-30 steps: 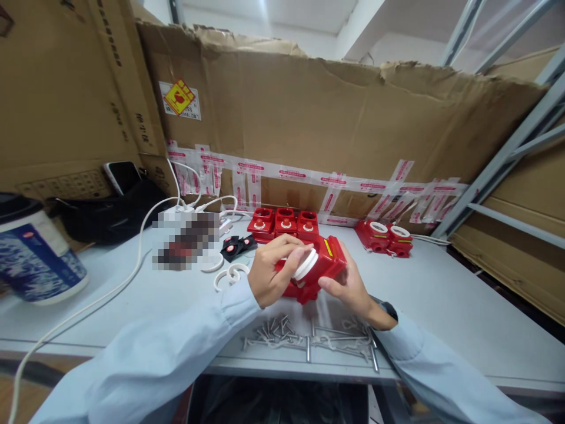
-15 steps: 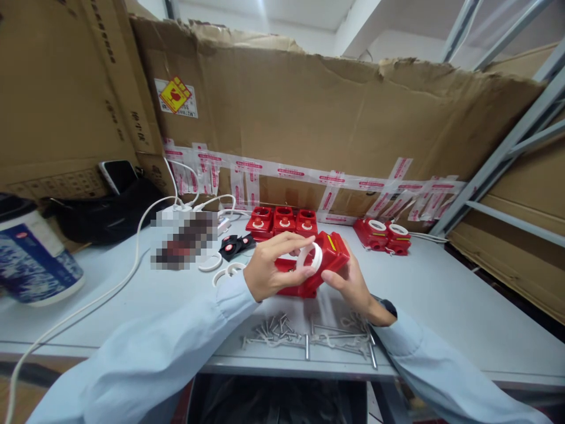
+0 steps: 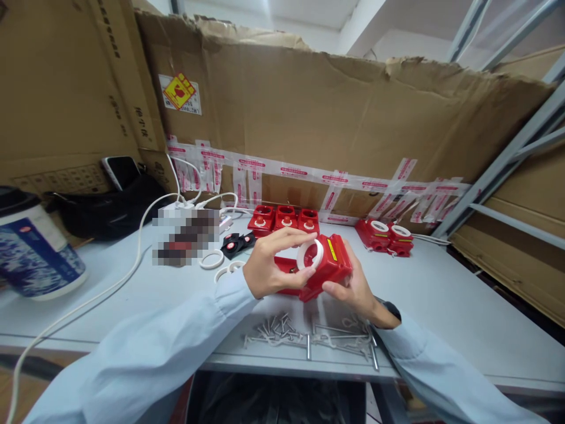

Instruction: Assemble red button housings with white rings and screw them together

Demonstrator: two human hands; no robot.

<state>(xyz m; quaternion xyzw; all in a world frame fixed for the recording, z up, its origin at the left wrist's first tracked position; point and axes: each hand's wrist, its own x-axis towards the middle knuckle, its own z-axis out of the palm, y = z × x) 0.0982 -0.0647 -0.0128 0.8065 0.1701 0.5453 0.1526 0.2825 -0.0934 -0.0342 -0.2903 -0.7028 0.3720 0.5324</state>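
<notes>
Between the thumb and fingers of my left hand (image 3: 265, 268) is a white ring (image 3: 302, 254). It sits against the round opening of a red plastic housing (image 3: 338, 265) with a yellow label; whether it is fully seated I cannot tell. My right hand (image 3: 358, 290) grips that housing from the right side, tilted so its opening faces left. Another red part (image 3: 285, 264) shows partly behind my left hand. Left of it lie several loose white rings (image 3: 212, 259) and black pieces with red-and-white centres (image 3: 232, 245).
Three red housings (image 3: 286, 219) stand at the back, and two with white rings (image 3: 388, 237) stand back right. Screws (image 3: 279, 325) and metal rods with strings (image 3: 308, 347) lie near the front edge. A cup (image 3: 39, 253), a white cable (image 3: 132, 272) and a black pouch (image 3: 97, 209) are left.
The white ring has come against the housing's opening, where it was slightly off it before. The housing has turned a little, and the view has shifted slightly.
</notes>
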